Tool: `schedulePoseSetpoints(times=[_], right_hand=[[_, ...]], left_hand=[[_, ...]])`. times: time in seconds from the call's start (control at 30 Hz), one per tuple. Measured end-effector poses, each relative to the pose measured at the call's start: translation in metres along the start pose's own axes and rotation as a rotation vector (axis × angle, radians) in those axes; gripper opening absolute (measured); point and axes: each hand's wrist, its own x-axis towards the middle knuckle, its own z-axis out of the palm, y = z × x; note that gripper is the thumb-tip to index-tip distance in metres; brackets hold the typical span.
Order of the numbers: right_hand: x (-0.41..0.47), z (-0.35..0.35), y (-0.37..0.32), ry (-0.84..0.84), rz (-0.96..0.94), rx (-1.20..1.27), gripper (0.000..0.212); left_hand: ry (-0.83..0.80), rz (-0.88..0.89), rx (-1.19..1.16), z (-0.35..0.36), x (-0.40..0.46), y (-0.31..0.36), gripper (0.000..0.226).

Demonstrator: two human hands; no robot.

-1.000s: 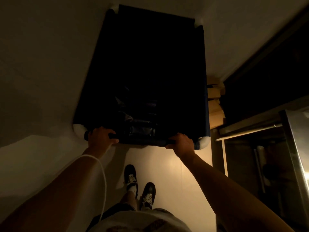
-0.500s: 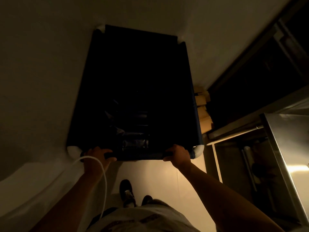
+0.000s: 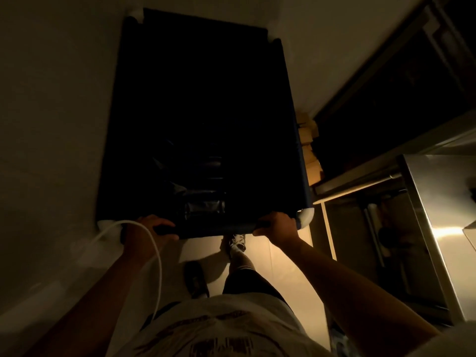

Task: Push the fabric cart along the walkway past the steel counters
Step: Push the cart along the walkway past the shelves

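A tall dark fabric cart [image 3: 260, 119] with white corner fittings fills the middle of the dim head view, seen from above. Dark crumpled material lies inside near its close end. My left hand [image 3: 144, 231] grips the near rail at the left corner. My right hand [image 3: 277, 224] grips the same rail toward the right corner. A steel counter [image 3: 443, 228] stands to the right, level with my arms. One foot is stepped forward under the cart's near edge.
A pale wall runs close along the cart's left side. Stacked cardboard boxes [image 3: 309, 145] sit against the cart's right flank. A dark shelving unit [image 3: 399, 94] stands beyond the counter. A white cable [image 3: 154, 256] hangs over my left arm. Pale floor shows ahead.
The cart has rolled forward along the walkway and the steel counter has slid nearer to my right side. My feet have changed stride. Both hands keep their grip on the rail.
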Motion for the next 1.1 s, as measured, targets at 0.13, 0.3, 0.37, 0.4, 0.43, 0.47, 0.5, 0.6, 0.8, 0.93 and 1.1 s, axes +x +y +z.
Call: schedulePoseSetpoints(times=[0.13, 0.3, 0.37, 0.4, 0.43, 0.47, 0.5, 0.6, 0.8, 0.93, 1.1], right_hand=[[0.003, -0.002, 0.000, -0.032, 0.010, -0.010, 0.050], [0.011, -0.004, 0.001, -0.077, -0.002, -0.073, 0.049], [0.013, -0.004, 0.002, -0.092, 0.000, -0.083, 0.050], [0.014, -0.004, 0.002, -0.100, 0.005, -0.084, 0.051], [0.016, -0.005, 0.002, -0.106, 0.010, -0.083, 0.052], [0.018, -0.006, 0.002, -0.113, 0.015, -0.082, 0.052], [0.020, -0.007, 0.001, -0.129, 0.017, -0.084, 0.052], [0.026, -0.011, 0.001, -0.187, 0.014, -0.072, 0.053], [0.032, -0.013, 0.001, -0.229, 0.027, -0.041, 0.054], [0.032, -0.011, 0.004, -0.235, 0.010, -0.037, 0.049], [0.035, -0.012, 0.005, -0.237, -0.015, -0.033, 0.049]], left_hand=[[0.005, 0.031, 0.002, 0.002, 0.001, -0.003, 0.039], [0.017, 0.019, -0.024, 0.005, 0.005, -0.006, 0.040], [0.012, 0.025, -0.037, 0.005, 0.006, -0.007, 0.039], [0.004, 0.028, -0.044, 0.005, 0.006, -0.008, 0.039], [-0.005, 0.028, -0.052, 0.006, 0.007, -0.007, 0.040], [-0.007, 0.024, -0.063, 0.006, 0.007, -0.006, 0.040], [-0.004, 0.015, -0.076, 0.006, 0.007, -0.006, 0.040], [-0.005, -0.012, -0.067, 0.007, 0.007, -0.004, 0.040], [-0.011, -0.023, -0.057, 0.004, 0.007, -0.005, 0.039], [-0.044, -0.039, -0.037, 0.004, 0.007, -0.002, 0.039], [-0.051, -0.044, -0.035, 0.002, 0.007, 0.002, 0.039]])
